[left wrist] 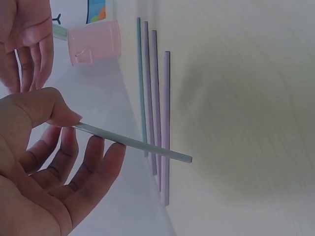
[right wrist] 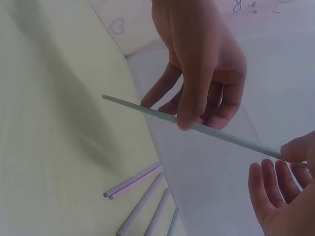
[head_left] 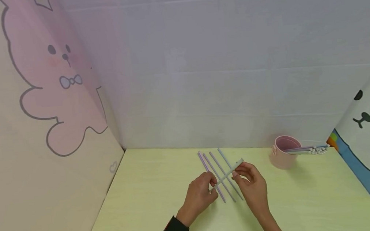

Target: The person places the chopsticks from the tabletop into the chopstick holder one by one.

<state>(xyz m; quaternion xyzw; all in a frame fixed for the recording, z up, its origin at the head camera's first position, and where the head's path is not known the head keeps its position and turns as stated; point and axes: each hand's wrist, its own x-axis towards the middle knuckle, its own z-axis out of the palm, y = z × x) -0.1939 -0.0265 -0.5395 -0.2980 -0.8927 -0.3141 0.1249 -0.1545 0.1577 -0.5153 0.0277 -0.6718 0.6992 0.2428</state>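
Note:
Both hands hold one pale green straw (head_left: 225, 178) at a slant above the table. My left hand (head_left: 200, 193) pinches it between thumb and fingers, and in the left wrist view its lower end sticks out past the fingertips. Toward the straw's other end, my right hand (head_left: 252, 188) pinches it between thumb and fingertips (right wrist: 283, 174). On the table below lie several straws side by side: lilac straws (left wrist: 166, 108) and a blue straw (left wrist: 141, 78). The held straw crosses over them in the head view.
A pink bucket (head_left: 283, 161) stands at the back right, with a bundle of pale straws (head_left: 307, 150) jutting out over its right side. Fabric walls with cartoon animals border the yellow table (head_left: 145, 192) at the back and sides.

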